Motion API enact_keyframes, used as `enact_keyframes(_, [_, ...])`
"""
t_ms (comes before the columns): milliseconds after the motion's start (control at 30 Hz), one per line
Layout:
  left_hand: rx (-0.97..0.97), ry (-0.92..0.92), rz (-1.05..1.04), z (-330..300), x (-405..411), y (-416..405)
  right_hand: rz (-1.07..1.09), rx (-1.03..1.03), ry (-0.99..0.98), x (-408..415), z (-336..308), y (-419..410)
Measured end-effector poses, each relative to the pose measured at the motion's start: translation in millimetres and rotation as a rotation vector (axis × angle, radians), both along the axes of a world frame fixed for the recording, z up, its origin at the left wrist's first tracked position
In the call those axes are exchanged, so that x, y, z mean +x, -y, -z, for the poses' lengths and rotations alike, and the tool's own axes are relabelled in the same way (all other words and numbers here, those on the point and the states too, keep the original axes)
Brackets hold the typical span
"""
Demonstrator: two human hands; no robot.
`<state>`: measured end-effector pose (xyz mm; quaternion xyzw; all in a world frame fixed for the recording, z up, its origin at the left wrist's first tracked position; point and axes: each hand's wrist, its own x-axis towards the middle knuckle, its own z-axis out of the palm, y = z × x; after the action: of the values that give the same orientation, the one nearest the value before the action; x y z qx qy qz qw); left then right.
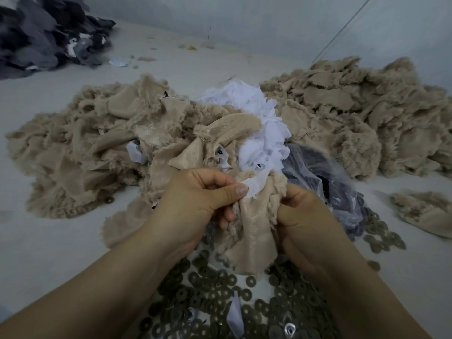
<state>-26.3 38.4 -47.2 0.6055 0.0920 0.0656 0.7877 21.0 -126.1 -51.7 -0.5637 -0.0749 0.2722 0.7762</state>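
Both my hands hold one beige plush fabric piece (254,221), turned with its smooth backing outward, just in front of me. My left hand (195,199) grips its left edge, and the thumb presses a small white fabric strip (256,184) against it. On the other side, my right hand (305,216) has its fingers curled into the furry edge of the piece. Below the piece lie several dull metal washers (212,289) spread over the white surface.
A beige plush pile (85,148) lies at the left and another beige plush pile (354,113) at the right. White fabric scraps (256,118) sit between them. A clear plastic bag (325,177) with dark parts lies right of my hands. Dark grey fabric (44,33) is heaped far left.
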Motion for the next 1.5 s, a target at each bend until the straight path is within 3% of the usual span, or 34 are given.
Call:
enact_keyframes(167, [0.025, 0.008, 0.01, 0.4, -0.7, 3.8, 0.129, -0.232, 0.407, -3.5, 0.7, 1.0])
enact_keyframes(433, [0.053, 0.01, -0.008, 0.4, -1.7, 6.8, 0.217, -0.316, 0.575, -4.2, 2.9, 0.9])
enact_keyframes(633, [0.043, 0.008, -0.02, 1.4, -2.6, 7.1, 0.151, -0.27, 0.511, -5.0, 1.0, 0.7])
enact_keyframes(900, [0.214, 0.057, -0.057, 4.6, -3.4, 10.2, 0.231, -0.284, 0.498, -8.9, -1.7, -0.7])
enact_keyframes(1200, [0.149, 0.019, -0.025, 5.4, -4.2, 12.8, 0.304, -0.255, 0.38, -9.3, 4.4, -2.8])
enact_keyframes(1500, [0.275, 0.038, -0.108, 6.2, -3.2, 18.6, 0.337, -0.194, 0.305, -10.9, 7.9, -4.0])
